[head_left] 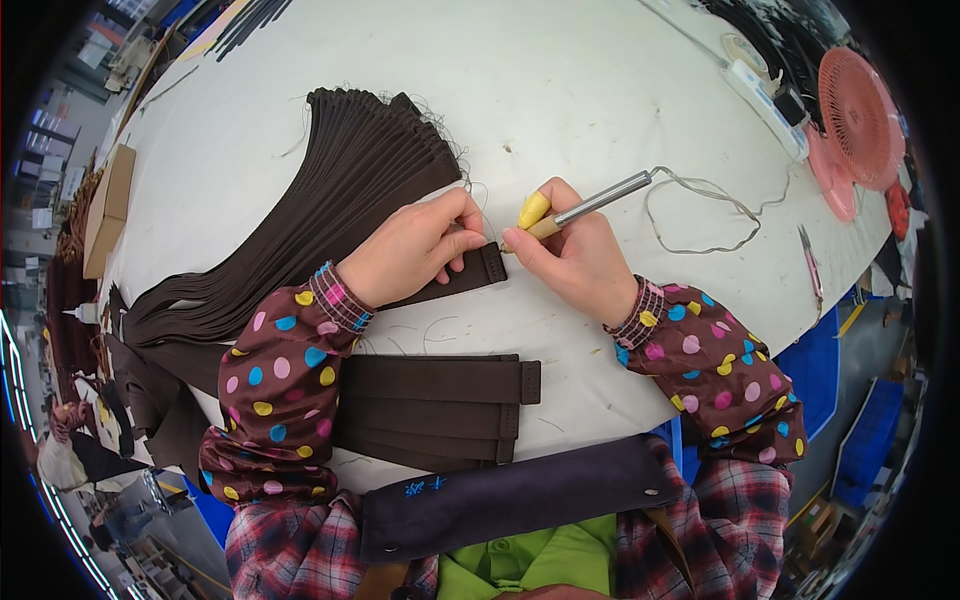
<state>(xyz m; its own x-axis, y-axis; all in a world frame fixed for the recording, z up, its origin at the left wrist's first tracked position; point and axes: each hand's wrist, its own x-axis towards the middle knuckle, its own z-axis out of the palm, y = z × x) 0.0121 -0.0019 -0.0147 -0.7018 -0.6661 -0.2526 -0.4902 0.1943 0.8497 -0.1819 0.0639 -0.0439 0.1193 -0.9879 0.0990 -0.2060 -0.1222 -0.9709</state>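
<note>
My left hand (415,245) presses on the end of a dark brown fabric strip (470,270), thumb and fingers pinched near its stitched edge. Loose threads stick up there. In my right hand (580,250) is a corded soldering iron (610,195), a silver tube with a pale grip, its tip close to the strip's corner. A yellow finger cover (534,209) sits on a right fingertip. Beyond my left hand fans a thick stack of brown strips (340,180) with trailing threads. Nearer me lies a second, smaller pile of strips (430,400).
The iron's grey cord (700,247) loops on the white table (560,90). At the right stand a pink fan (855,120) and a white power strip (765,105); tweezers (811,265) lie near the edge. A cardboard box (110,210) stands at left, blue bins (810,370) below right.
</note>
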